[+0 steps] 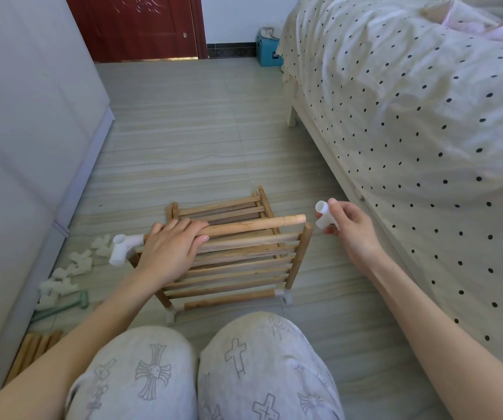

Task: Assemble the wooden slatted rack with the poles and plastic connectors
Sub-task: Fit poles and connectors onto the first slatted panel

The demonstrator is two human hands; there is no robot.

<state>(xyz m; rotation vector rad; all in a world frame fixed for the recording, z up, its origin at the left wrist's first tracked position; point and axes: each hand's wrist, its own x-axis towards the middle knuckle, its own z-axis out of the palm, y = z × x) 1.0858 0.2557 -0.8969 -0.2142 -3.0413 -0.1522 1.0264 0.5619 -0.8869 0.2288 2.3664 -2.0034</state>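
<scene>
Mid-frame, your left hand (173, 248) curls over the pole (253, 225) atop the rack (238, 262); at right, your raised right hand (351, 230) pinches a white connector (326, 218) beside the pole's free end.

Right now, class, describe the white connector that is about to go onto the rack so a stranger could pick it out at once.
Start at the dotted bed on the right, then look at the floor beside it, where the right hand hovers near the wooden rack. The connector is the white plastic piece pinched in that hand. Unlike the loose connectors by the left wall, it is off the floor.
</scene>
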